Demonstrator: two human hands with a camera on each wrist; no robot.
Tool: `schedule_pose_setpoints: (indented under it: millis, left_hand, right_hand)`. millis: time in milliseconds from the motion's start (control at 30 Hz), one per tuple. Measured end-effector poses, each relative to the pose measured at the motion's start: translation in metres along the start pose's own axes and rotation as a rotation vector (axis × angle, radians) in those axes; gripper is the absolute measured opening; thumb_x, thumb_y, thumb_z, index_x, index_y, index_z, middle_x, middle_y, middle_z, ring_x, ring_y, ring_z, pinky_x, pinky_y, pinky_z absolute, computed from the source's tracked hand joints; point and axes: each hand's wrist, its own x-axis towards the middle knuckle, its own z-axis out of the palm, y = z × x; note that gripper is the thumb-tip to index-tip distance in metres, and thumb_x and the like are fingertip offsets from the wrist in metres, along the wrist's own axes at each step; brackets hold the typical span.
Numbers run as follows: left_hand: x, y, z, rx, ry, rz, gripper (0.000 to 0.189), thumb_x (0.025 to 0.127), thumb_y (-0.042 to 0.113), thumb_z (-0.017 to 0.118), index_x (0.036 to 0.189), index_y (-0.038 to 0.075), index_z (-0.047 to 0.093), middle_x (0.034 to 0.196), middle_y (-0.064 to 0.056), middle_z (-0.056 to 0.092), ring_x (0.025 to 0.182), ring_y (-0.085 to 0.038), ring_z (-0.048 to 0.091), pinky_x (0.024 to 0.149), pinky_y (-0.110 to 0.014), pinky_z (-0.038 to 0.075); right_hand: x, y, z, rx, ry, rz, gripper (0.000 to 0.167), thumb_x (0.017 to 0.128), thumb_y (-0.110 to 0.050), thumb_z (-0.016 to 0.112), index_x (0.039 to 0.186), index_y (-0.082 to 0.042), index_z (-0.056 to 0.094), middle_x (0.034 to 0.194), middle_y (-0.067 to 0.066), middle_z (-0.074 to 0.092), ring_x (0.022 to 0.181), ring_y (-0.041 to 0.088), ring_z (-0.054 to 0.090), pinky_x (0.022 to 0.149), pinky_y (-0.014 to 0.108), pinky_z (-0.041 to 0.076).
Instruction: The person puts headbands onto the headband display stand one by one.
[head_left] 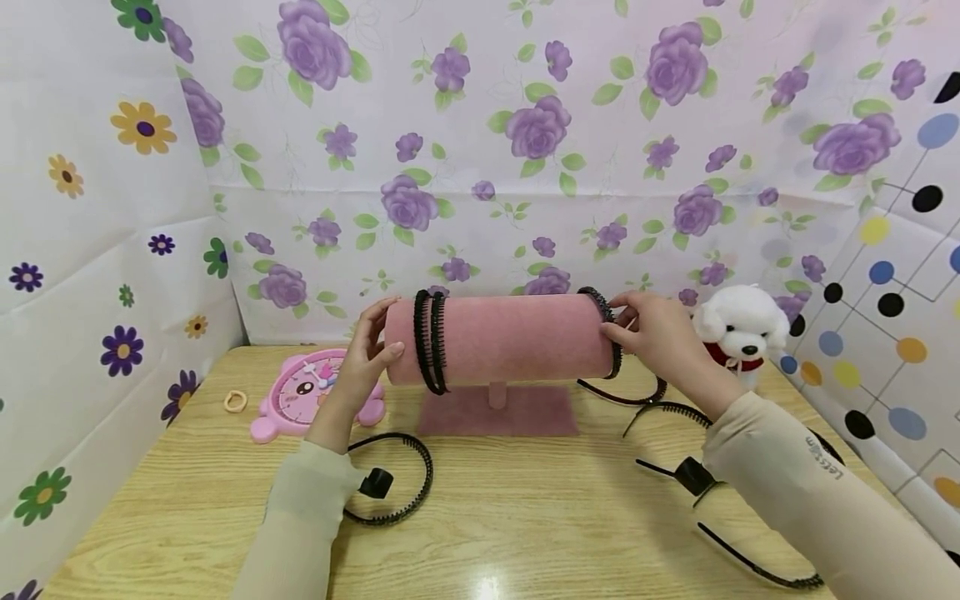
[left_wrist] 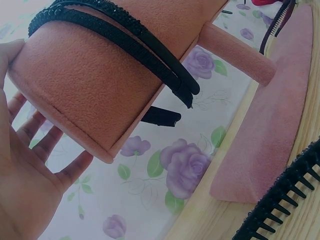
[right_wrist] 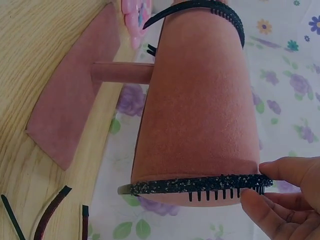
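A pink velvety headband stand (head_left: 517, 337) has a horizontal roll on a post and flat base. Two black toothed headbands (head_left: 431, 346) sit side by side around the roll near its left end. My left hand (head_left: 366, 354) holds that end, thumb in front and fingers spread around the edge, as the left wrist view shows. At the roll's right end, my right hand (head_left: 652, 329) pinches a black headband (right_wrist: 190, 184) between thumb and fingers. This band has a speckled, glittery surface and teeth, and lies across the roll close to its edge.
Several black headbands (head_left: 757, 571) lie on the table at right, partly under my right forearm. Another headband (head_left: 429, 475) lies by my left sleeve. A pink cartoon clock (head_left: 288, 400), a small beige ring (head_left: 236, 402) and a white plush dog (head_left: 742, 321) stand or lie farther back.
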Motion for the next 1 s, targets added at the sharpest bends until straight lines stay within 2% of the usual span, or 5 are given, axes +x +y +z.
schedule_pose_setpoints:
  millis: [233, 533, 767, 1000]
  left_hand:
    - [0.0, 0.002, 0.0, 0.008, 0.005, -0.01, 0.062, 0.091, 0.007, 0.05, 0.148, 0.019, 0.029, 0.153, -0.002, 0.033, 0.138, -0.009, 0.032, 0.104, -0.035, 0.03]
    - [-0.001, 0.002, 0.0, -0.001, 0.004, -0.01, 0.062, 0.091, 0.006, 0.05, 0.148, 0.019, 0.029, 0.152, -0.002, 0.033, 0.136, -0.009, 0.034, 0.103, -0.03, 0.032]
    - [-0.001, 0.001, 0.001, -0.002, 0.003, -0.008, 0.062, 0.091, 0.007, 0.051, 0.148, 0.019, 0.03, 0.152, -0.001, 0.034, 0.136, -0.009, 0.034, 0.103, -0.03, 0.032]
    - [0.0, 0.002, 0.001, 0.0, 0.003, -0.013, 0.062, 0.091, 0.007, 0.051, 0.148, 0.019, 0.03, 0.152, -0.002, 0.033, 0.136, -0.009, 0.034, 0.103, -0.03, 0.033]
  right_hand:
    - [-0.002, -0.007, 0.004, 0.0, 0.03, -0.007, 0.039, 0.091, -0.024, 0.065, 0.118, 0.004, 0.06, 0.082, 0.013, 0.068, 0.062, 0.016, 0.06, 0.057, 0.029, 0.046]
    - [-0.003, -0.015, 0.011, 0.02, 0.05, 0.009, 0.038, 0.09, -0.023, 0.067, 0.116, 0.004, 0.058, 0.081, 0.012, 0.068, 0.062, 0.016, 0.061, 0.054, 0.027, 0.045]
    - [-0.004, -0.018, 0.013, 0.03, 0.057, 0.015, 0.039, 0.089, -0.026, 0.068, 0.114, 0.002, 0.059, 0.091, 0.015, 0.068, 0.074, 0.022, 0.066, 0.059, 0.029, 0.048]
    - [-0.006, -0.016, 0.003, 0.007, 0.035, -0.007, 0.044, 0.09, -0.031, 0.067, 0.121, 0.0, 0.06, 0.1, 0.017, 0.066, 0.082, 0.025, 0.066, 0.065, 0.036, 0.052]
